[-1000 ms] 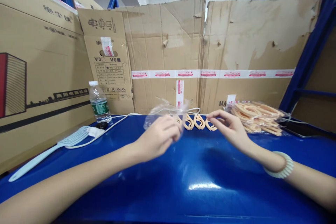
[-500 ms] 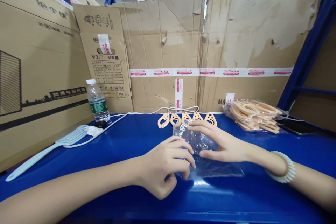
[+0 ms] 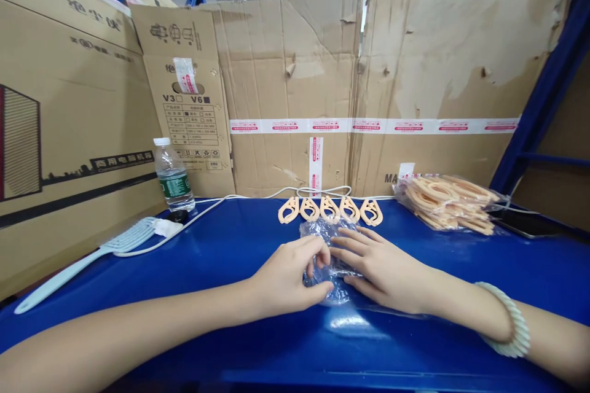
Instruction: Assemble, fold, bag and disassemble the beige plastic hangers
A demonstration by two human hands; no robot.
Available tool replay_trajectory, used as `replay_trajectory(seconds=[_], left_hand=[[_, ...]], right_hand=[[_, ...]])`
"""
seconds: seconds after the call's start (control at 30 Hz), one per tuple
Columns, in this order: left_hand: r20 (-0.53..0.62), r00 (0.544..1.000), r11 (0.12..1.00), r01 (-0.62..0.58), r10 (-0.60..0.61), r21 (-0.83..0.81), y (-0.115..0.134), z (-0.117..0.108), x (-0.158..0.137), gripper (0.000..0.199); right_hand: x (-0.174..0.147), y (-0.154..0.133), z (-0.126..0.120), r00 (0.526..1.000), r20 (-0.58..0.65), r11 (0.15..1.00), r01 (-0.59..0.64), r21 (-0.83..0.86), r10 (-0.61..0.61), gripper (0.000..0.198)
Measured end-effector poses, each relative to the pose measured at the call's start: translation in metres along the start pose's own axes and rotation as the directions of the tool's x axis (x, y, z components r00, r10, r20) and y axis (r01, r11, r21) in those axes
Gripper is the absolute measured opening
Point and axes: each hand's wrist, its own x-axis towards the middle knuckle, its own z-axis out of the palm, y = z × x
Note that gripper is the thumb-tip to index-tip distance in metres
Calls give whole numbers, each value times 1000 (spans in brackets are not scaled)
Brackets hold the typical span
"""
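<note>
A crumpled clear plastic bag (image 3: 338,295) lies on the blue tabletop between my hands. My right hand (image 3: 387,267) rests palm down over the bag's right part, fingers stretched out and slightly apart. At the bag's left side is my left hand (image 3: 295,273), its fingers curled and the thumb held away from them; no object shows in its grasp. Just beyond the bag, several peach folding clothes hangers (image 3: 330,210) stand in a row, folded up. The undersides of my right fingers are hidden.
More peach hangers in clear wrapping (image 3: 447,199) are piled at the back right, by a dark phone-like slab (image 3: 530,224). A water bottle (image 3: 175,181), a light-blue hairbrush (image 3: 92,258) and a white cable (image 3: 203,215) lie left. Cardboard panels (image 3: 286,86) wall the back.
My right hand has come down and nearer, flattening onto the bag. My left hand has turned, its thumb now reaching toward the bag. The bag looks more bunched up.
</note>
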Motion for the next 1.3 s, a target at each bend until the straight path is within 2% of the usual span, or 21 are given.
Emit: replay_trajectory(seconds=[0.1,0.27,0.37,0.47,0.57,0.6,0.67,0.7,0.77,0.83,0.9,0.97,1.1,1.3], left_hand=[[-16,1000,1000,-1,1,18,-2,3,-1,21],[-42,998,999,42,-43,-31,-10,12,-1,18],[-59,998,1000,-25,24,-6,-17,17,-2,26],[-81,989,991,-120,124,53,-21,18,-5,32],[-51,980,978,-185,191,100,-22,18,-7,30],[-38,980,975,-193,198,108,-21,17,-7,30],[-20,982,976,-182,185,116,-21,16,-8,29],[-15,985,978,-171,174,120,-21,16,-8,29],[-8,987,978,-161,163,131,-20,15,-8,28],[-5,984,974,-178,180,142,-20,15,-7,28],[-12,980,969,-197,200,147,-20,15,-7,28],[-15,978,968,-202,207,149,-19,15,-8,27],[-35,971,958,-229,238,170,-17,15,-10,24],[-51,967,951,-235,250,199,-17,12,-10,27]], right_hand=[[1,-1,3,1000,27,998,8,-67,-7,41],[1,0,11,1000,25,980,18,-197,-13,55],[1,1,16,1000,2,967,15,-253,-15,56],[0,2,14,1000,-1,972,-10,-235,10,56],[-1,9,1,999,36,999,-1,-50,3,64],[-2,16,-5,998,56,997,21,69,-25,66],[-3,38,-15,996,64,942,43,333,-68,67],[-4,53,-17,998,54,903,15,429,-42,63],[-5,89,-15,993,-31,870,-86,485,116,51],[-5,124,-4,965,-111,929,-192,317,237,57],[-6,152,11,966,-41,967,-252,41,254,74],[-7,167,25,968,29,968,-250,-20,251,81],[-10,169,31,956,106,962,-266,-69,272,72],[-27,142,8,922,192,939,-313,-144,337,50]])
